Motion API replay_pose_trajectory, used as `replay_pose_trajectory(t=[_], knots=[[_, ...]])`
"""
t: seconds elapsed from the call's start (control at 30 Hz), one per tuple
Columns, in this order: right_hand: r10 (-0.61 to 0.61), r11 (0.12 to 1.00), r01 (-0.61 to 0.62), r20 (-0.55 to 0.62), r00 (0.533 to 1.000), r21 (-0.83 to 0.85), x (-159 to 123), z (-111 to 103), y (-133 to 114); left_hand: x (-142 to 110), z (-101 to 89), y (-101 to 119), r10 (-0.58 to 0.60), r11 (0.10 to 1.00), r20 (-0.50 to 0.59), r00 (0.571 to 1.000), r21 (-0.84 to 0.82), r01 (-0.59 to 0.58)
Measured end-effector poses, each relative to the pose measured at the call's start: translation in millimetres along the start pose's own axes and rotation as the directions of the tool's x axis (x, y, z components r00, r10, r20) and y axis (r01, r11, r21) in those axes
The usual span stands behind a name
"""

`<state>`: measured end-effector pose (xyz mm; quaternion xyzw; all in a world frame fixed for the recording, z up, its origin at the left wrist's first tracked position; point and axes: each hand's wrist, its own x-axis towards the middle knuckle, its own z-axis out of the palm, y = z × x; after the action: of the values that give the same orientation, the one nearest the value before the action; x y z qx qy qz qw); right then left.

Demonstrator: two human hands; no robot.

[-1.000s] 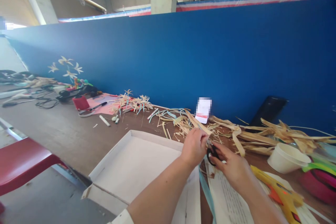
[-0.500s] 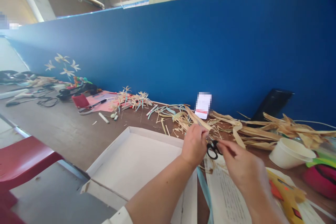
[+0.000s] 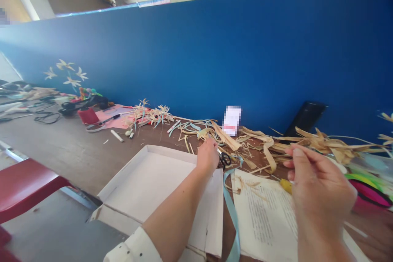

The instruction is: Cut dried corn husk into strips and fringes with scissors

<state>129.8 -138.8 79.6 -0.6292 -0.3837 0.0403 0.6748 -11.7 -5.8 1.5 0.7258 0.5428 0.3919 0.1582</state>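
Observation:
My left hand (image 3: 208, 156) reaches forward onto the brown table (image 3: 70, 151), closed among dried leaf strips (image 3: 260, 143); what its fingers hold is hidden. Black-handled scissors (image 3: 226, 159) lie on the table just right of it, touching or nearly touching it. My right hand (image 3: 319, 188) is raised nearer the camera, over a printed paper sheet (image 3: 264, 213). Its fingers are curled, thumb and forefinger close together, and I cannot make out anything between them. A light blue ribbon (image 3: 231, 208) runs between the sheet and a shallow white cardboard box (image 3: 159, 184).
A blue partition (image 3: 215, 57) backs the table. A black phone (image 3: 305, 118) leans against it. Straw flowers (image 3: 150, 114), a red pouch (image 3: 87, 116) and cables lie further left. A yellow tool's tip (image 3: 286, 185) and pink and green items (image 3: 368, 188) sit at the right. A red chair (image 3: 21, 188) stands at the lower left.
My right hand has let go of the scissors and drawn back towards me and to the right. My left hand has moved forward and down to the strips, with the scissors now lying beside it.

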Motion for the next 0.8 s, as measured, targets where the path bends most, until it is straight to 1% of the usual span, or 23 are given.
replay_pose_trajectory(t=[0.1,0.2,0.27,0.37,0.47,0.57,0.63,0.7,0.8], knots=[[-0.055,0.991,0.054,-0.005,0.998,-0.122,2.5,-5.5,-4.2,-0.5,-1.6,0.5,-0.025,0.999,0.033,0.999,0.030,0.024],[-0.018,0.940,0.070,0.157,0.987,-0.335,8.7,-14.5,3.4,-0.3,-4.0,1.0,-0.029,0.998,0.038,0.999,0.065,0.026],[0.055,0.874,0.098,0.297,0.953,-0.476,11.6,-19.9,14.9,-0.3,-5.3,0.8,-0.020,0.995,0.036,0.999,0.094,0.016],[0.156,0.792,0.180,0.478,0.865,-0.583,7.6,-20.8,33.9,-0.2,-6.2,-0.4,0.018,0.988,0.051,0.999,0.152,-0.025],[0.187,0.710,0.304,0.586,0.788,-0.635,-6.7,-11.6,46.8,0.1,-6.3,-1.8,0.061,0.975,0.104,0.993,0.207,-0.082],[0.205,0.641,0.392,0.639,0.741,-0.660,-23.5,0.4,53.0,0.3,-7.0,-2.5,0.104,0.960,0.174,0.979,0.239,-0.144],[0.210,0.598,0.430,0.650,0.731,-0.677,-32.4,5.9,54.9,0.1,-8.4,-2.4,0.113,0.951,0.197,0.974,0.261,-0.164],[0.200,0.590,0.465,0.677,0.708,-0.660,-38.0,8.0,55.6,-0.2,-10.3,-2.0,0.107,0.944,0.179,0.978,0.292,-0.157],[0.186,0.592,0.474,0.682,0.707,-0.652,-36.4,6.3,54.4,0.0,-12.6,-1.0,0.110,0.928,0.150,0.982,0.339,-0.156]])
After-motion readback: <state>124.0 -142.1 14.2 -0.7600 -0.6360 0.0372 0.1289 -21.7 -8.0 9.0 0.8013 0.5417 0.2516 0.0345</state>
